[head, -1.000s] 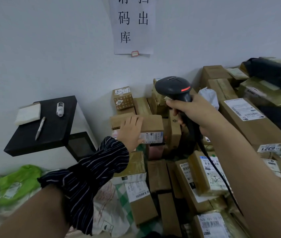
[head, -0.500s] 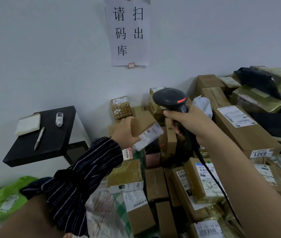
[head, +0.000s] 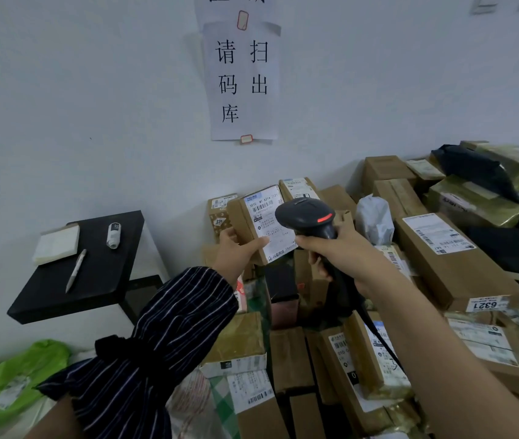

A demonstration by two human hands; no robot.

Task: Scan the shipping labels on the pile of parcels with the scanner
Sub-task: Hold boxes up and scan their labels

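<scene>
Scan step in hand, judging by how things lie. Landmark for all positions: the small brown cardboard box with a white shipping label (head: 264, 224) that I hold up above the pile of cardboard parcels (head: 331, 343).

Left hand (head: 236, 253): clamped on the box's lower left corner, thumb lying across the label's bottom edge, label face turned toward the camera and tilted. Striped dark sleeve (head: 156, 337) runs down and left of the box.

Right hand (head: 337, 251): closed around the grip of the black handheld barcode scanner (head: 307, 217), just right of the box. Scanner head overlaps the label's right edge in this view; I cannot tell whether it touches. A red light shows on the head. Its black cable (head: 378, 337) trails down below the box, over the pile.

Black side table (head: 93, 267) sits left of the box, well apart, with a white pen (head: 76, 270) on it. White paper sign with Chinese characters (head: 242, 80) hangs on the wall above the box.

Notes on doing this well (my judgement):
- The barcode sits in the label's upper part; the scanner window should face that band squarely rather than the lower text.
- Head looks too close and off to the side; backing it off should let the beam span the full code.
- Keep the thumb clear of the bars and hold the box steady.
- Watch that the cable does not snag parcels below.
</scene>
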